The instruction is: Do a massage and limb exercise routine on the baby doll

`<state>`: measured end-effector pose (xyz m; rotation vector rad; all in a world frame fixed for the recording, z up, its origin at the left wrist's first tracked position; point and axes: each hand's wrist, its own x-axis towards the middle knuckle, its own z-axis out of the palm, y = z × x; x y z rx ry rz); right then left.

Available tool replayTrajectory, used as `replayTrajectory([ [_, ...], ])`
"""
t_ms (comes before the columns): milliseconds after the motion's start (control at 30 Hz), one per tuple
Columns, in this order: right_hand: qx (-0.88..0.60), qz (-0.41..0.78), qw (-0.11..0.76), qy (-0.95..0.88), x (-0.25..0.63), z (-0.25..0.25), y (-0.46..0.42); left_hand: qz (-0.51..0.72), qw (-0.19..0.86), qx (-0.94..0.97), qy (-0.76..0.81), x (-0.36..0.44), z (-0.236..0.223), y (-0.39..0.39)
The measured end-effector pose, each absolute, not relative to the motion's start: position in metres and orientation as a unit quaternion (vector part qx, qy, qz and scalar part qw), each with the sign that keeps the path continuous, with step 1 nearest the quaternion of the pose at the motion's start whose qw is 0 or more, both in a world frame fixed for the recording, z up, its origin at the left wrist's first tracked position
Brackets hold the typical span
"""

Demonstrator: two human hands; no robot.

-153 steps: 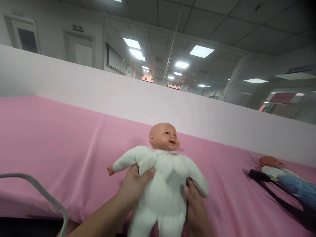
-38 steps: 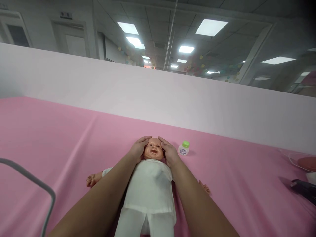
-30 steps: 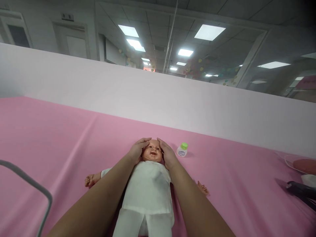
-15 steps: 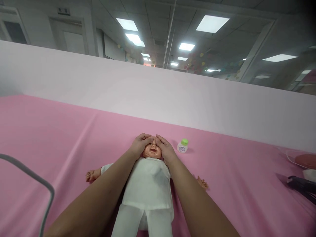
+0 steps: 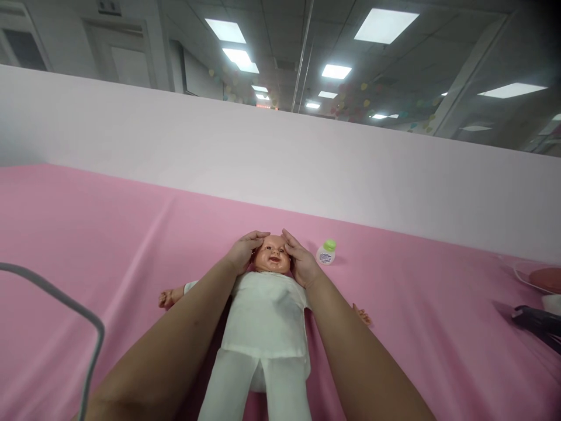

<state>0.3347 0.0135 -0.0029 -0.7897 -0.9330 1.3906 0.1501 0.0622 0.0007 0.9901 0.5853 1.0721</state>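
Hands have shifted outward since the last frame: the eyes of the doll, partly covered then, now show. Doll lies face up on the pink sheet, head toward the white panel, arms out to both sides. Left hand cups one side of the head, fingers close together and curved; right hand cups the other, fingers extended, slightly spread at the tips. Neither pinches anything. Container: small pale bottle, green cap on, printed label, just beside the right hand, touching neither hand nor doll; can't tell what's in it or whether it's upright. Sheet's far edge meets the panel beyond the head. Sheet runs wide on the left, out to a bent gray tube, and on the right between bottle and a black object. Rounded orange-pink object near that, cut by the frame edge.
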Motion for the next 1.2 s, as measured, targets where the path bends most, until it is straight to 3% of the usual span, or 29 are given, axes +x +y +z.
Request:
replayTrajectory([
  [167,-0.41,0.57,0.575,-0.419,0.322,0.001,0.011,0.49,0.652,0.503,0.286,0.157,0.006,0.055],
  [433,-0.407,0.546,0.606,-0.411,0.32,-0.001,0.017,0.516,0.603,0.503,0.342,0.168,0.016,0.049],
  [833,-0.317,0.647,0.581,-0.38,0.338,0.0,0.011,0.517,0.676,0.438,0.291,0.156,0.001,0.055],
  [1200,-0.357,0.605,0.571,-0.425,0.326,0.007,0.005,0.509,0.644,0.483,0.305,0.16,0.004,0.053],
])
